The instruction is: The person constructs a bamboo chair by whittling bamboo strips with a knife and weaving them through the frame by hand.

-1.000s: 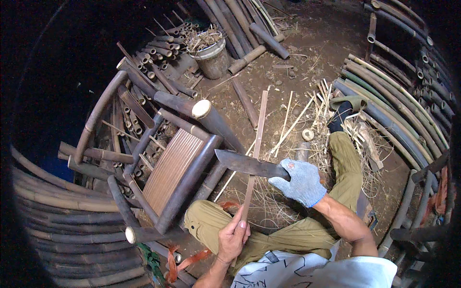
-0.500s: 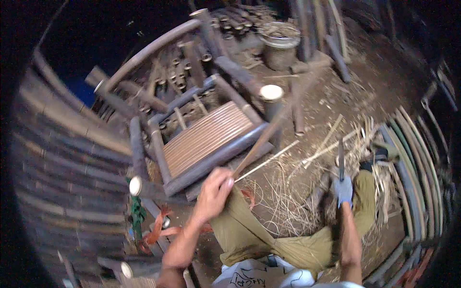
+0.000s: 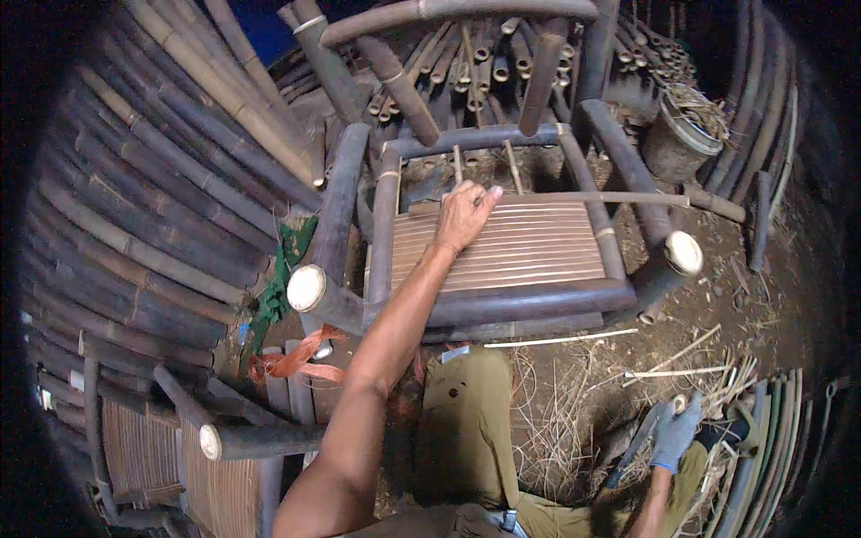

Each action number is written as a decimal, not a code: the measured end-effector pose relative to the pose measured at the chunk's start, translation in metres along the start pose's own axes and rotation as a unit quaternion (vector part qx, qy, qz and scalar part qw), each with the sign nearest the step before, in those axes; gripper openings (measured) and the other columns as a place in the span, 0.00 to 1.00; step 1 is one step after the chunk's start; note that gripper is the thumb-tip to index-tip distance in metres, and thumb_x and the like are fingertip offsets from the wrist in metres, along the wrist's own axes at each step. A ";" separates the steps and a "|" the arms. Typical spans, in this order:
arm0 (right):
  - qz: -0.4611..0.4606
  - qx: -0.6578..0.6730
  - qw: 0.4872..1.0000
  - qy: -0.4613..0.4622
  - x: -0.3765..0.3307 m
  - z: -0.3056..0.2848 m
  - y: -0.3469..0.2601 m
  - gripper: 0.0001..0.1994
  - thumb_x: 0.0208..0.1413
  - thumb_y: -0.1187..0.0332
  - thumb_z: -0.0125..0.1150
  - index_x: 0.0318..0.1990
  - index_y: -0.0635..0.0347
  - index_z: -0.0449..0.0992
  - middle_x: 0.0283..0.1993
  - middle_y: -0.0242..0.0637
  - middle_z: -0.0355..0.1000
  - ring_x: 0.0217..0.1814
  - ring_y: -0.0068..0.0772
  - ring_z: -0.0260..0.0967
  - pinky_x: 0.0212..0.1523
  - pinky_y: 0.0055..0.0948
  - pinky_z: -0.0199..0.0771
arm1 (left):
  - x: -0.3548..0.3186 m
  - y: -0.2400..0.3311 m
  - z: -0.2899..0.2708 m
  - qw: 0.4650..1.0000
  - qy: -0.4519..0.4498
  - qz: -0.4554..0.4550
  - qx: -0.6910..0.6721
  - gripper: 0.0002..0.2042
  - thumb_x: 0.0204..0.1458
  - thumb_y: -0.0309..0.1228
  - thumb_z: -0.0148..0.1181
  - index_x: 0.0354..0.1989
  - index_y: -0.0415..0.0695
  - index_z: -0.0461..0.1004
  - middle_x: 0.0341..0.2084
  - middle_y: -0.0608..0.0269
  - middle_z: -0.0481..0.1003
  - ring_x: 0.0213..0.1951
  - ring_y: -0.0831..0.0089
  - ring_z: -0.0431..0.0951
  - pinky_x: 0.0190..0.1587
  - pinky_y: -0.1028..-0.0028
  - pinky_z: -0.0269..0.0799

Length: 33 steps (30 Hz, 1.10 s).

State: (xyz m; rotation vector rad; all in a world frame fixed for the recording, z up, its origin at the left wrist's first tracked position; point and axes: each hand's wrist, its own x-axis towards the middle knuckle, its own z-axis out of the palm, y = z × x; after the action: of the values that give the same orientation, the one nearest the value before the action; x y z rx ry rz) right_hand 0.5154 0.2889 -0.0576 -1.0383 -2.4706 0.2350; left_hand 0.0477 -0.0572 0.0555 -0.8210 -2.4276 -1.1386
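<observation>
A thin strip (image 3: pixel 592 198) is pinched in the left grip (image 3: pixel 464 215), its length running rightward over the chair seat (image 3: pixel 511 247); the gloved right grip (image 3: pixel 674 435) is closed on a knife (image 3: pixel 635 444).

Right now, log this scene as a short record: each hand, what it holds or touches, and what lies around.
left hand: bare, pressing a thin bamboo strip onto the slatted seat
right hand: gloved, low by the knee, gripping a big knife
chair frame: dark bamboo poles, cut ends pale
ground: dirt with loose splints and shavings
left side: stacked bamboo poles
far right: bucket of scraps
</observation>
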 end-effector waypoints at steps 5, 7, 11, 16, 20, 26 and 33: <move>-0.149 0.170 0.956 0.188 0.128 -0.076 -0.140 0.24 0.62 0.72 0.56 0.65 0.65 0.63 0.65 0.48 0.64 0.66 0.42 0.61 0.66 0.37 0.60 | 0.017 -0.044 0.006 0.999 -0.007 -0.049 -0.022 0.26 0.58 0.54 0.53 0.27 0.40 0.80 0.24 0.48 0.72 0.32 0.50 0.75 0.40 0.57 0.68; -0.160 0.199 0.948 0.188 0.154 -0.085 -0.196 0.23 0.62 0.73 0.57 0.64 0.64 0.64 0.63 0.47 0.66 0.63 0.40 0.65 0.65 0.35 0.63 | 0.015 -0.061 0.001 0.998 -0.015 -0.068 0.003 0.27 0.58 0.55 0.52 0.26 0.40 0.80 0.25 0.48 0.72 0.33 0.50 0.75 0.41 0.57 0.68; -0.237 0.175 0.937 0.190 0.196 -0.070 -0.258 0.22 0.62 0.73 0.57 0.63 0.62 0.66 0.62 0.46 0.66 0.63 0.39 0.65 0.64 0.35 0.64 | 0.024 -0.063 0.002 0.995 -0.017 -0.090 0.026 0.29 0.58 0.56 0.51 0.24 0.39 0.77 0.27 0.46 0.73 0.36 0.49 0.75 0.41 0.53 0.65; -0.206 0.184 0.955 0.113 0.220 -0.037 -0.248 0.22 0.61 0.73 0.58 0.63 0.63 0.66 0.62 0.46 0.66 0.64 0.41 0.65 0.65 0.36 0.63 | 0.030 -0.071 0.006 0.986 -0.047 -0.147 0.068 0.29 0.58 0.56 0.49 0.25 0.39 0.79 0.30 0.48 0.74 0.40 0.50 0.74 0.47 0.51 0.63; -0.193 0.134 0.970 0.058 0.218 -0.039 -0.247 0.25 0.58 0.71 0.59 0.63 0.63 0.65 0.61 0.50 0.66 0.63 0.44 0.65 0.63 0.36 0.63 | 0.029 -0.108 0.013 0.964 -0.014 -0.157 0.213 0.23 0.57 0.52 0.54 0.30 0.42 0.81 0.41 0.50 0.73 0.50 0.52 0.70 0.50 0.49 0.62; -0.163 0.098 0.980 0.067 0.218 -0.036 -0.258 0.24 0.57 0.71 0.58 0.62 0.62 0.66 0.56 0.51 0.71 0.57 0.48 0.71 0.58 0.38 0.71 | 0.047 -0.083 0.028 0.968 -0.002 -0.099 0.231 0.23 0.54 0.38 0.60 0.58 0.47 0.69 0.50 0.51 0.68 0.54 0.51 0.66 0.54 0.53 0.64; -0.145 0.066 0.982 0.102 0.215 -0.037 -0.264 0.24 0.53 0.69 0.60 0.60 0.61 0.68 0.52 0.50 0.72 0.51 0.49 0.73 0.54 0.40 0.72 | 0.098 -0.062 0.080 0.963 -0.187 0.123 0.152 0.32 0.54 0.24 0.52 0.69 0.64 0.58 0.45 0.48 0.72 0.47 0.50 0.74 0.54 0.56 0.70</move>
State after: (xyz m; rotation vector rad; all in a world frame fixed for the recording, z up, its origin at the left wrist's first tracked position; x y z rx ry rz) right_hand 0.2328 0.2559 0.1323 -0.6039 -2.3456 0.1861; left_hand -0.0720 0.0089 0.0203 -1.2802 -2.6041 -0.5362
